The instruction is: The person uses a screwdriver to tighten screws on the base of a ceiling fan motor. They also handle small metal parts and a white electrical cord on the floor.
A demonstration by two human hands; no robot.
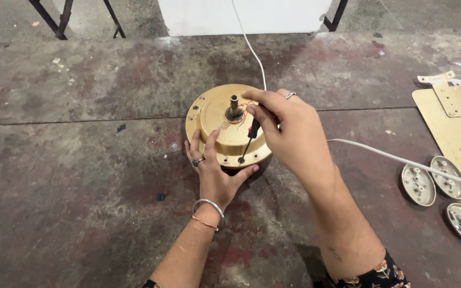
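Round gold-coloured motor housing [230,128] with a steel shaft [234,105] standing up from its centre, resting on a stained, worn floor [81,160]. Likely heavy, rigid, smooth metal; best gripped by the rim. Left hand [214,170] spread open, pressed against the near side. Right hand [289,128] closed around a screwdriver [248,140], tip at a rim screw. White cable [401,162] and small metal dishes [418,185] to the right.

The round motor housing [229,125] is showing smooth gold-painted metal with a dull steel shaft [234,104]. The floor [81,160] is looking like rough, stained concrete. The cable [401,161] is showing glossy white plastic.
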